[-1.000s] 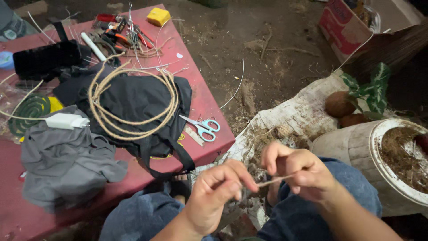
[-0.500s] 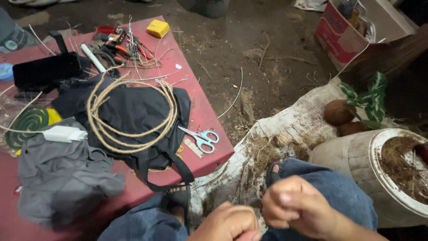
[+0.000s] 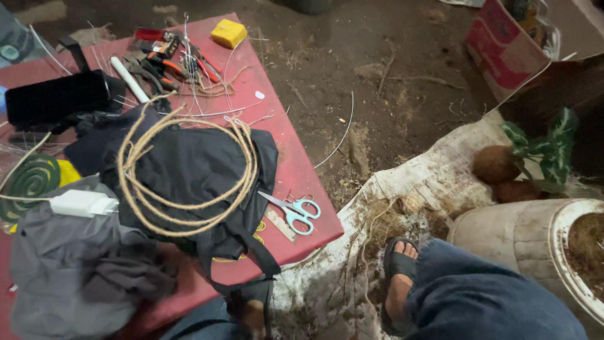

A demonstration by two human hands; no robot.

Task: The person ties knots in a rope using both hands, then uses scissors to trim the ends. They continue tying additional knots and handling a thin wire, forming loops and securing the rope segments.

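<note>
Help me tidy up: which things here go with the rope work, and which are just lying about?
Probably the job:
rope coil
scissors
loose fibres on the sack
hand tools

Lying about:
green spiral coil
white charger
grey cloth
yellow block
cardboard box
leafy plant

A red table (image 3: 296, 182) bears tan rope (image 3: 189, 182), a black bag (image 3: 195, 167), pale-blue-handled scissors (image 3: 296, 213), a yellow block (image 3: 228, 33) and grey cloth (image 3: 69, 271).
</note>
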